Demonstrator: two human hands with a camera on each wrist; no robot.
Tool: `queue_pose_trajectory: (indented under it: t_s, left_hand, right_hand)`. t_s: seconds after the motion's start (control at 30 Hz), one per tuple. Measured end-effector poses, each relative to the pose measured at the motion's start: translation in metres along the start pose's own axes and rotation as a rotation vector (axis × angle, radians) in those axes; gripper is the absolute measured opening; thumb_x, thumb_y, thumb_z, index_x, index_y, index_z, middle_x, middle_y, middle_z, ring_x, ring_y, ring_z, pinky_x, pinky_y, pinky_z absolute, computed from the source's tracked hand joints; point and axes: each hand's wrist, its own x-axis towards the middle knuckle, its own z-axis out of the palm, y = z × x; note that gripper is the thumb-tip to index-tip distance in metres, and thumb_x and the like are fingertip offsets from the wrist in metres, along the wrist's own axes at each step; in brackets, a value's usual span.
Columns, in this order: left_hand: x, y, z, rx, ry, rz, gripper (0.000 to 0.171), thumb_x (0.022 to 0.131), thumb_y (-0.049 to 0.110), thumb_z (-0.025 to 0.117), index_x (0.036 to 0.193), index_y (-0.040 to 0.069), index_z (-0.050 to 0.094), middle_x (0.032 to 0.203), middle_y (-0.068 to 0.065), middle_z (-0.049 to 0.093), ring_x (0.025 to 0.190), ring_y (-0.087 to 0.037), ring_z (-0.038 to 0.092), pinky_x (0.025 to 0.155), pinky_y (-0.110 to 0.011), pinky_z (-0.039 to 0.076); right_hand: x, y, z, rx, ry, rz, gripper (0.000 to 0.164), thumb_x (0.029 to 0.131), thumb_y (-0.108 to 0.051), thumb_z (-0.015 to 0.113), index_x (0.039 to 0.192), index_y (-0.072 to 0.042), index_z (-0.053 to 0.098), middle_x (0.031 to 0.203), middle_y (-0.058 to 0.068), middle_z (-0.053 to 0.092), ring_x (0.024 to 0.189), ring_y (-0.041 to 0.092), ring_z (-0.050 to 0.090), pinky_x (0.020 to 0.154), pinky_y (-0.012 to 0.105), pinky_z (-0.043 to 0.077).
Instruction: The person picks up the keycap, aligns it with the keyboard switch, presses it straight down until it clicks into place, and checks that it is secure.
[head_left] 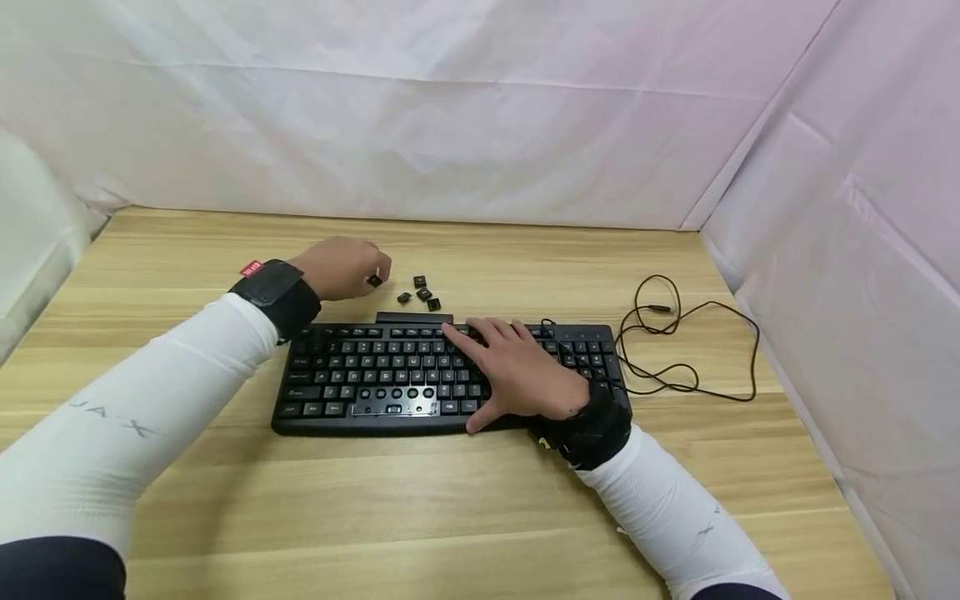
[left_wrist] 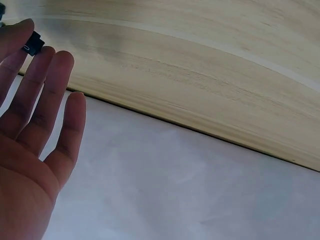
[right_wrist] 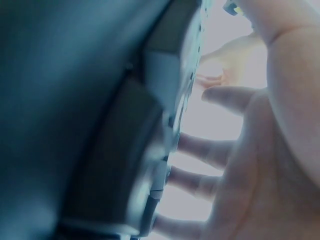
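Note:
A black keyboard [head_left: 405, 367] lies on the wooden table, with several keys gone from its lower middle, where a bare shiny strip [head_left: 393, 402] shows. My left hand [head_left: 341, 267] is beyond its far left edge and pinches a small black keycap [head_left: 374, 281] between thumb and fingertips; the left wrist view shows that keycap [left_wrist: 33, 44] too. Just right of this hand, several loose keycaps [head_left: 423, 294] lie on the table. Spread over the keyboard's right half, my right hand [head_left: 517, 371] rests with fingers extended. In the right wrist view, its fingers [right_wrist: 200, 150] reach to the keys.
A thin black cable [head_left: 678, 387] loops over the table to the right of the keyboard, its plug [head_left: 658, 308] lying within the loops. White cloth [head_left: 450, 142] hangs behind the table [head_left: 420, 508] and along its right side.

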Motion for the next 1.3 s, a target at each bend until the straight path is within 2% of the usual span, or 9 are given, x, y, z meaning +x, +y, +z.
queue_pose_trajectory:
  t_s: [0.2, 0.43, 0.57, 0.93, 1.13, 1.3]
  left_hand:
    - [-0.016, 0.013, -0.011, 0.019, 0.071, 0.011, 0.017, 0.075, 0.013, 0.075, 0.091, 0.009, 0.071, 0.087, -0.006, 0.071, 0.078, -0.019, 0.061, 0.067, -0.041, 0.054]
    - [-0.039, 0.04, -0.021, 0.038, 0.154, 0.032, 0.019, 0.075, 0.021, 0.077, 0.09, 0.01, 0.072, 0.085, -0.005, 0.072, 0.072, -0.017, 0.064, 0.064, -0.041, 0.054]
    - [-0.054, 0.055, -0.023, 0.038, 0.172, 0.041, 0.021, 0.075, 0.022, 0.077, 0.091, 0.011, 0.072, 0.084, -0.004, 0.072, 0.069, -0.017, 0.064, 0.065, -0.042, 0.054]
    - [-0.083, 0.088, -0.015, 0.001, 0.153, 0.093, 0.019, 0.073, 0.021, 0.079, 0.087, 0.01, 0.072, 0.08, -0.003, 0.073, 0.065, -0.014, 0.064, 0.064, -0.039, 0.057]
    - [-0.089, 0.102, -0.009, 0.028, 0.189, 0.085, 0.02, 0.07, 0.026, 0.081, 0.083, 0.014, 0.072, 0.077, 0.001, 0.072, 0.061, -0.011, 0.061, 0.062, -0.041, 0.054]
    - [-0.093, 0.108, 0.0, 0.02, 0.208, 0.089, 0.019, 0.07, 0.026, 0.08, 0.082, 0.014, 0.072, 0.077, 0.0, 0.068, 0.062, -0.013, 0.061, 0.056, -0.039, 0.053]
  right_hand:
    - [-0.001, 0.003, -0.001, 0.011, 0.009, -0.006, 0.127, 0.053, -0.072, 0.072, 0.152, -0.018, 0.015, 0.147, 0.019, 0.031, 0.13, 0.032, 0.028, 0.103, 0.057, 0.029]
    - [-0.002, 0.007, 0.0, 0.007, 0.004, -0.006, 0.127, 0.053, -0.072, 0.072, 0.152, -0.018, 0.014, 0.147, 0.018, 0.03, 0.13, 0.031, 0.027, 0.103, 0.056, 0.029]
    - [-0.001, 0.007, -0.001, 0.012, -0.002, -0.003, 0.127, 0.053, -0.072, 0.072, 0.152, -0.019, 0.013, 0.148, 0.019, 0.029, 0.13, 0.031, 0.026, 0.103, 0.057, 0.028]
    - [-0.004, 0.009, -0.003, 0.033, -0.013, -0.003, 0.126, 0.054, -0.07, 0.073, 0.152, -0.018, 0.013, 0.148, 0.019, 0.028, 0.131, 0.032, 0.025, 0.104, 0.058, 0.027]
    - [-0.006, 0.012, -0.003, 0.032, 0.006, -0.011, 0.124, 0.055, -0.07, 0.073, 0.152, -0.018, 0.015, 0.147, 0.019, 0.029, 0.131, 0.031, 0.025, 0.105, 0.057, 0.027]
    - [-0.006, 0.012, -0.003, 0.039, 0.013, -0.015, 0.125, 0.055, -0.07, 0.073, 0.152, -0.018, 0.015, 0.147, 0.019, 0.03, 0.131, 0.031, 0.026, 0.104, 0.057, 0.028]
